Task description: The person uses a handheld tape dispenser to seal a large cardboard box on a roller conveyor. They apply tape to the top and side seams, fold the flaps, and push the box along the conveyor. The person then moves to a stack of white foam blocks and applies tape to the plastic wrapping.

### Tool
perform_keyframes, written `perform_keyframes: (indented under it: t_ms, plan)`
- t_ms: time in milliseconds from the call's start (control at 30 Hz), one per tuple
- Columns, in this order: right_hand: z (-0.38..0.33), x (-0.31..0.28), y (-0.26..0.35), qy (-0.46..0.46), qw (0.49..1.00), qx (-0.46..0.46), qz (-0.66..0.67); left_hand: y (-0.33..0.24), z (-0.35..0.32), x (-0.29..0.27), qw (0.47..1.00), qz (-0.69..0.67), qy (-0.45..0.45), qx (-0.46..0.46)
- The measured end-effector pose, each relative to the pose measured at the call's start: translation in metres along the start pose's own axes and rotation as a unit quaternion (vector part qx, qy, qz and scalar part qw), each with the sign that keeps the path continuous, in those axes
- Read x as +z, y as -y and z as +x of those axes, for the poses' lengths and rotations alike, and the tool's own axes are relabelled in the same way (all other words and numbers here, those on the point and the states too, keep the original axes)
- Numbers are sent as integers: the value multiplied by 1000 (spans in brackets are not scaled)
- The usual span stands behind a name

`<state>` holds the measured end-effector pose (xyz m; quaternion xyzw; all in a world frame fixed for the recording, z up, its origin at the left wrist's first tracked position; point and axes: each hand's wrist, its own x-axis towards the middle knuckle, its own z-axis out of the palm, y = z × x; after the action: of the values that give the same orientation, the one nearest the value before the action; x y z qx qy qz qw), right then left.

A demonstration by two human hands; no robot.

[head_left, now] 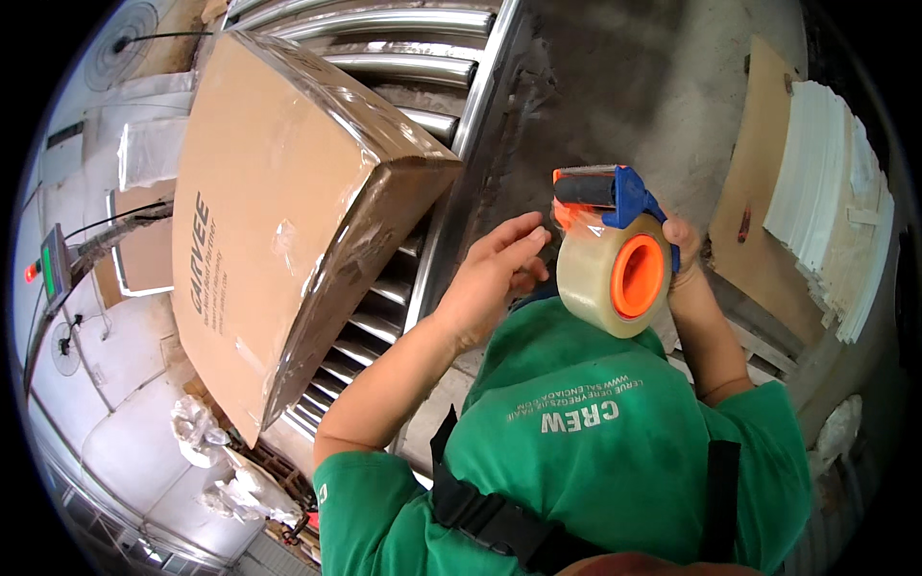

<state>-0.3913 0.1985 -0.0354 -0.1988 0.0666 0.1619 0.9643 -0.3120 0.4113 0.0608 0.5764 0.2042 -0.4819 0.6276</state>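
A tape dispenser with a blue frame, an orange front and a black roller is held up before my chest. It carries a thick roll of clear tape on an orange hub. My right hand is closed round its handle; the dispenser hides most of those fingers. My left hand is raised just left of the dispenser, its fingers loosely bent and apart with nothing seen in them. To the left, a large brown cardboard box has shiny clear tape along its edges and corner.
The box rests on a roller conveyor with a metal side rail. At right, a stack of white flat strips lies beside a brown board. A small screen and fans stand at the far left.
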Motion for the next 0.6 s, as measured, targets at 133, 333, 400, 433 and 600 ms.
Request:
perform_keyframes:
  t_ms: [133,333,400,433,600]
  plan:
    - [-17,8,-12,24,999,1,26,20,-2,-4,992,-51,108,31]
    - [-32,6,-16,1,992,-50,-119,34,-8,-16,996,-7,63,67]
    - [-31,13,-9,1,978,-73,-195,26,-13,-16,995,-11,72,65]
    - [-31,19,1,1,969,-76,-237,19,-14,-17,995,-13,76,64]
    - [-24,26,33,-1,922,-45,-384,-32,-2,-9,995,54,66,59]
